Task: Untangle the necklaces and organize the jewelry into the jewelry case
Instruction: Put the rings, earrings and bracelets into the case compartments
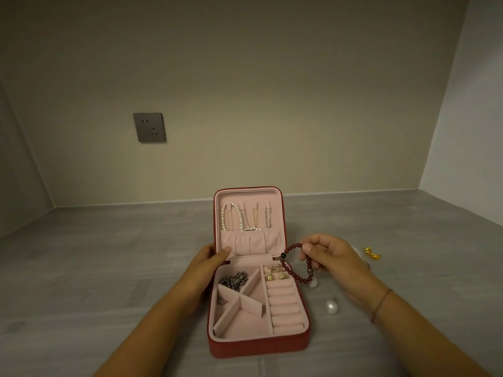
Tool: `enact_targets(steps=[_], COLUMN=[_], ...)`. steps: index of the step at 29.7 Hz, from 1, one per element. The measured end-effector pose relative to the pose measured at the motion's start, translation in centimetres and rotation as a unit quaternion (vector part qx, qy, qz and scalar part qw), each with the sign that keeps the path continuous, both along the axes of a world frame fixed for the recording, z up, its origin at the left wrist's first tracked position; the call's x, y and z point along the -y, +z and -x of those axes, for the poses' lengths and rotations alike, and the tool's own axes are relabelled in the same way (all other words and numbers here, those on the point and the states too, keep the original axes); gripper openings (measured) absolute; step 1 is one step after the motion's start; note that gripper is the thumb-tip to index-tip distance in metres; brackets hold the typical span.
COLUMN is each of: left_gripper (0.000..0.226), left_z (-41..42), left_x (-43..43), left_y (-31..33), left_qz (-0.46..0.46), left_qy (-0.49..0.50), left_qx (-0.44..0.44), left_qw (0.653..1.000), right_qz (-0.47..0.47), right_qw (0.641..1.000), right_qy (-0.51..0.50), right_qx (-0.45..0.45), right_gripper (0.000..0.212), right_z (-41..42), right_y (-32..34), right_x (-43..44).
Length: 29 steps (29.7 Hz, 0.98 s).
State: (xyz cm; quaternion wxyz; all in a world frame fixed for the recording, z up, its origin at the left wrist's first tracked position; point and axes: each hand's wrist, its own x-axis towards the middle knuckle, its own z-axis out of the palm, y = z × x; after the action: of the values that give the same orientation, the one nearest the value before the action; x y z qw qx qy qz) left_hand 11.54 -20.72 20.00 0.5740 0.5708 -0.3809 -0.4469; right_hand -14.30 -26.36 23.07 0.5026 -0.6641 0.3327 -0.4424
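A red jewelry case (255, 346) with pink lining lies open on the grey table. Its upright lid holds a pearl necklace (232, 216) and thin chains (268, 217). A silver chain (234, 280) fills the back left compartment, and gold earrings (275, 274) sit at the top of the ring rolls. My left hand (209, 261) grips the lid's left edge, thumb on the pink pocket. My right hand (330, 254) pinches a dark red bead bracelet (295, 263), which hangs over the case's right edge.
A large white pearl (331, 306) lies on the table right of the case, with a pale bead (313, 283) nearer it. A gold piece (371, 253) sits beyond my right hand. A wall socket (149, 127) is on the back wall.
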Motion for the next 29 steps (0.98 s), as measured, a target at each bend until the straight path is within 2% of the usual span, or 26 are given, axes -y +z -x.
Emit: enact_targets(steps=[13,17,20,23,25,29], left_gripper=[0.039,0.042,0.044,0.049,0.046,0.037], left_z=[0.1,0.2,0.1,0.2,0.4,0.6], left_x=[0.0,0.0,-0.2,-0.3,-0.4,-0.5], left_y=[0.0,0.1,0.3,0.6,0.6,0.7], left_qz=[0.003,-0.003,-0.001,0.005,0.006,0.001], left_qy=[-0.002,-0.005,-0.004,-0.015,-0.014,-0.005], left_qx=[0.011,0.004,0.011,0.023,0.026,0.011], left_qw=[1.0,1.0,1.0,1.0,1.0,1.0], right_qz=[-0.024,-0.014,-0.039,-0.047,-0.028,0.067], right_qw=[0.999,0.997,0.98,0.966,0.962,0.952], right_qy=[0.02,0.074,0.191,0.243,0.24,0.162], right_qx=[0.01,0.002,-0.028,-0.072,-0.127,-0.251], right_gripper=[0.01,0.01,0.008,0.007,0.007,0.006], right_z=[0.1,-0.5,-2.9,-4.9,-5.6,-6.4], right_y=[-0.2,2.1,3.8,4.1,3.2,1.3], right_x=[0.4,-1.0,-3.7,-5.8,-6.3,-6.1])
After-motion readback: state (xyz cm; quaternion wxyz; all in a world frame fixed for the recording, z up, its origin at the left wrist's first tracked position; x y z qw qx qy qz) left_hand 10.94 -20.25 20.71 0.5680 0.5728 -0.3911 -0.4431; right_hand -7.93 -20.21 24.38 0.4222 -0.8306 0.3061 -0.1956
